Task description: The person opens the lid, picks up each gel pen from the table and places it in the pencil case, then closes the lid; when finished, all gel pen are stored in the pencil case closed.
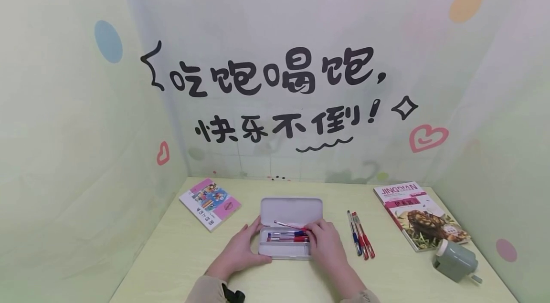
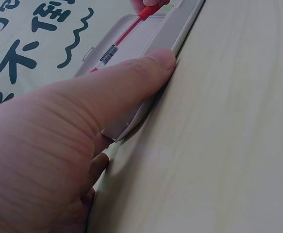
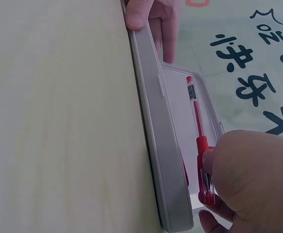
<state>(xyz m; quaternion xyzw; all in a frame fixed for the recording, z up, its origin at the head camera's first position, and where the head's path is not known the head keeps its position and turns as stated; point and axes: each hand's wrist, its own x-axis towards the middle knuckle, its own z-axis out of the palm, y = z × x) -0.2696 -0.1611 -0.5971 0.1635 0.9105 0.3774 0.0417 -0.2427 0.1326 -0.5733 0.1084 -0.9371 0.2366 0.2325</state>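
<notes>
A pale pencil case (image 1: 283,251) lies on the table with its hinged lid (image 1: 292,208) raised at the back. My left hand (image 1: 242,251) holds the case's left end, thumb along the front wall and fingers behind. Over the right part of the case, my right hand (image 1: 330,245) pinches a red gel pen (image 3: 198,119) near its red grip. That pen slants above the tray, its other end pointing left. Several blue and red pens (image 1: 281,235) lie in the rear compartment, partly covered by the right hand.
Right of the case lie a blue pen (image 1: 354,234) and two red pens (image 1: 365,238). Farther right are a magazine (image 1: 423,217) and a grey-green bottle-like container (image 1: 455,261) on its side. A pink-and-white booklet (image 1: 210,203) lies back left. Printed fabric walls surround the table (image 1: 172,255).
</notes>
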